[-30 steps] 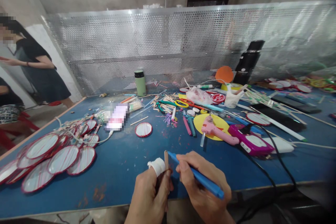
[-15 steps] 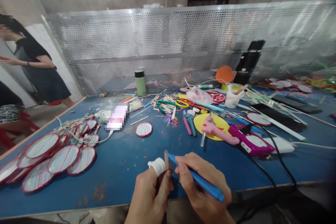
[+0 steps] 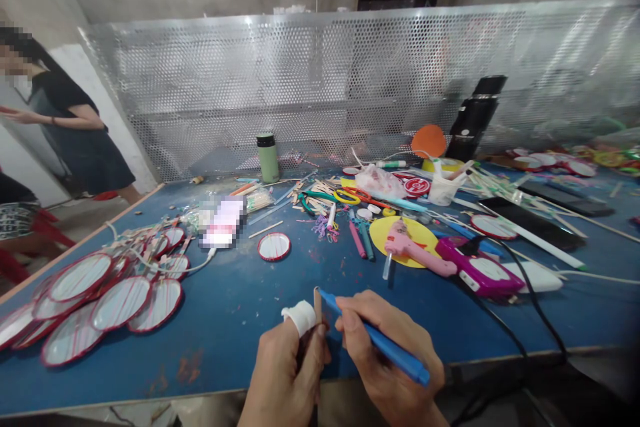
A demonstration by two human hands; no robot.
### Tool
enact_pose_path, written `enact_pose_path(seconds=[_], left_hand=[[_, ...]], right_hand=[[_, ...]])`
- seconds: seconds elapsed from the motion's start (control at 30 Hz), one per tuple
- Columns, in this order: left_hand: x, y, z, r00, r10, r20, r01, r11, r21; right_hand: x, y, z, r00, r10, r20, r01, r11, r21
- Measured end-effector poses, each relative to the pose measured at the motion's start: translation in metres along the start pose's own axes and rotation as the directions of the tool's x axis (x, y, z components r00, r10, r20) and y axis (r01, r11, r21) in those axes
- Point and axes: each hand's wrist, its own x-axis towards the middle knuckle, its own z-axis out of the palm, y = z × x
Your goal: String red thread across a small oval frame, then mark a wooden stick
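Note:
At the table's front edge, my left hand (image 3: 293,367) pinches a narrow wooden stick (image 3: 317,307) upright, its top end showing above the fingers. A white wrap (image 3: 300,317) covers one fingertip of that hand. My right hand (image 3: 393,353) grips a blue marker pen (image 3: 395,350) like a writing tool. The marker's tip meets or nearly meets the top of the stick; I cannot tell if they touch. Beyond the hands lies a round mirror-like disc (image 3: 274,247) with a red rim.
A heap of red-rimmed discs (image 3: 120,303) lies at left, beside a lit phone (image 3: 223,221) on a white cable. A pink glue gun (image 3: 415,250) rests on a yellow disc (image 3: 383,233) at right. A green bottle (image 3: 269,159) stands before the perforated metal screen (image 3: 225,93). A person (image 3: 75,113) stands at left.
My right hand and the blue marker have shifted very slightly to the right. The left hand and the stick hold nearly still.

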Motion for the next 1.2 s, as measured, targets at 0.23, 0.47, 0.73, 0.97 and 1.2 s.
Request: enact_pose_path(seconds=[0.23, 0.47, 0.73, 0.97, 1.2], left_hand=[[0.0008, 0.0021, -0.001, 1.0, 0.011, 0.001, -0.011, 1.0, -0.015], [0.0004, 0.0008, -0.0003, 1.0, 0.015, -0.004, -0.015, 1.0, -0.006], [0.0004, 0.0014, 0.0004, 0.999, 0.031, -0.022, -0.032, 0.999, -0.017], [0.0003, 0.0024, 0.0006, 1.0, -0.016, -0.008, 0.016, 0.999, -0.046], [0.0002, 0.0021, -0.0002, 1.0, 0.001, -0.012, -0.001, 1.0, -0.028]], right_hand=[[0.0047, -0.0034, 0.0012, 1.0, -0.029, 0.001, 0.029, 1.0, 0.005], [0.002, -0.0022, 0.0011, 1.0, -0.025, -0.004, 0.026, 1.0, 0.007], [0.0008, -0.0012, 0.0014, 1.0, -0.026, -0.015, 0.026, 1.0, -0.005], [0.0011, -0.0015, 0.0016, 1.0, -0.015, -0.008, 0.015, 1.0, 0.0], [0.0018, -0.0024, 0.0012, 1.0, -0.015, -0.018, 0.015, 1.0, 0.0]])
